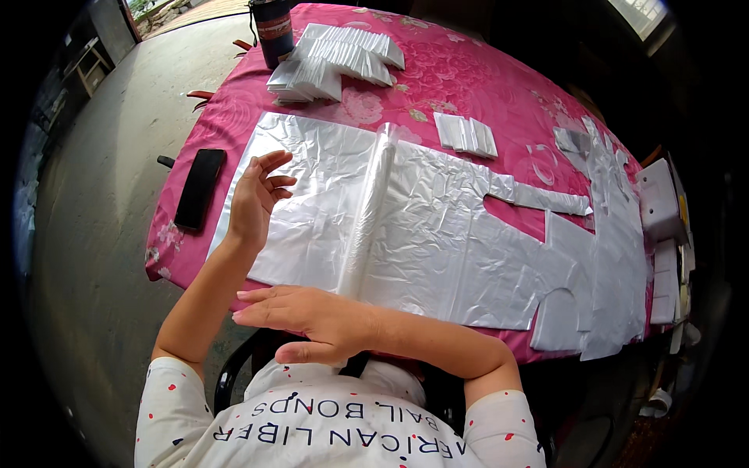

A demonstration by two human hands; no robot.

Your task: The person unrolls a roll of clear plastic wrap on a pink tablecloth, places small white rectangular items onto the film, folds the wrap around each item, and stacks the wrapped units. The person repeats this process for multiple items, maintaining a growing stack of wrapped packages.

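Silvery plastic bags (pixel 429 234) on pink tablecloth (pixel 484 86), left hand (pixel 254 195) loosely spread, right hand (pixel 324 316) spread flat

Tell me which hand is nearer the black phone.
Left. The left hand is just right of the black phone, over the plastic; the right hand is farther off, lower and further right.

A shiny, wrinkled white plastic bag (pixel 437 226) lies flat on the pink tablecloth (pixel 476 74), a thick fold crossing it.
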